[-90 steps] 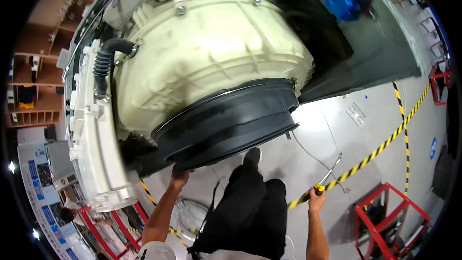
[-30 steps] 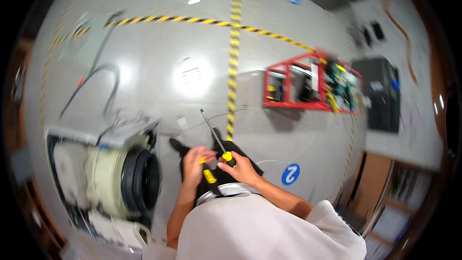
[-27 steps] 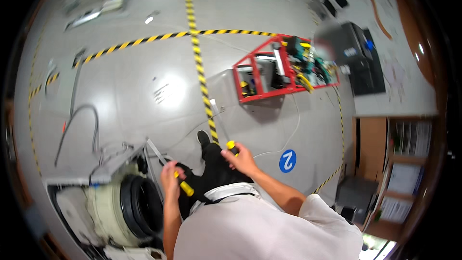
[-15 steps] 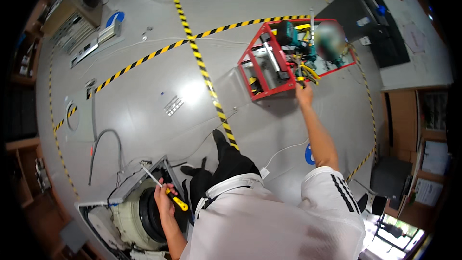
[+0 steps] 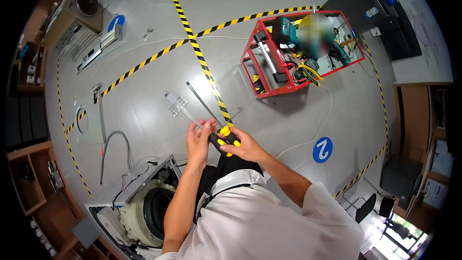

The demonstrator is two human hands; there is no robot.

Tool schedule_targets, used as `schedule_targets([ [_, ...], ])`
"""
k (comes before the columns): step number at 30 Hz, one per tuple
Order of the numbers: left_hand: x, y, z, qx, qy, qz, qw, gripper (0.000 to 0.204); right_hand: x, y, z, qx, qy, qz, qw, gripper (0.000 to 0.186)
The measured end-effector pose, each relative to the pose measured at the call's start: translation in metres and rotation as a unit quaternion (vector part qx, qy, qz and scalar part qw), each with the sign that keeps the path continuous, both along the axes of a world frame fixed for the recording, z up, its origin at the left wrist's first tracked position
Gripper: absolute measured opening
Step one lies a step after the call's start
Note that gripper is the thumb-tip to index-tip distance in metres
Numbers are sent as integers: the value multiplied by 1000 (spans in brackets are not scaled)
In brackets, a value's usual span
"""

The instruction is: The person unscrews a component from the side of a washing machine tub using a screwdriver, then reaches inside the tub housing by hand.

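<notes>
1. Gripping right screwdriver (image 5: 211, 111) by handle in closed right hand (image 5: 244, 145); pinching left screwdriver (image 5: 219, 143) near shaft base with left hand (image 5: 196, 145).
2. Holding both near, centre, shafts pointing far, probably for safer tips.
3. See pale tub (image 5: 131, 215) near left, with black gasket (image 5: 151, 214).
4. Note blue floor disc (image 5: 323, 150) near right, with white numeral.
5. See red cart (image 5: 283, 90) farther right, tools (image 5: 312, 71) on top, likely for reach.
6. Can't read label (image 5: 371, 12) on dark box (image 5: 353, 0) beyond.

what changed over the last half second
The right hand has left the red cart and come back beside the left hand, which moved right, away from the washing machine. Two screwdrivers are now held close together. The red cart and washing machine stayed put.
</notes>
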State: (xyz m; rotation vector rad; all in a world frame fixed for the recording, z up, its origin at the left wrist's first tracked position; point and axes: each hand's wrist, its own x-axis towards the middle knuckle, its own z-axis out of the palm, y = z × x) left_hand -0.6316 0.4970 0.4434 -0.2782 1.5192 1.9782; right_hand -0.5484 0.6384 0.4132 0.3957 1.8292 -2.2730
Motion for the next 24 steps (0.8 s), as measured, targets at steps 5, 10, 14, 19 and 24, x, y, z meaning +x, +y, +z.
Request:
schedule_targets([
  [5,0,36,10,-86,70,-106,988,50,5,43,10,74,-40,-161,983,41],
  [10,12,-29,-10,-94,-47,-157,982,43,15,189,-58,509,-7,-290,810,41],
  [14,48,-110,-35,-186,-81,-79,976,36,12,249,-58,630,-128,-252,724,41],
  [19,89,-177,-43,-193,-137,49,970,31,2,265,-62,682,-170,-175,690,38],
  [24,114,-195,-50,-207,-131,107,964,30,-8,282,-87,736,-86,-184,645,40],
])
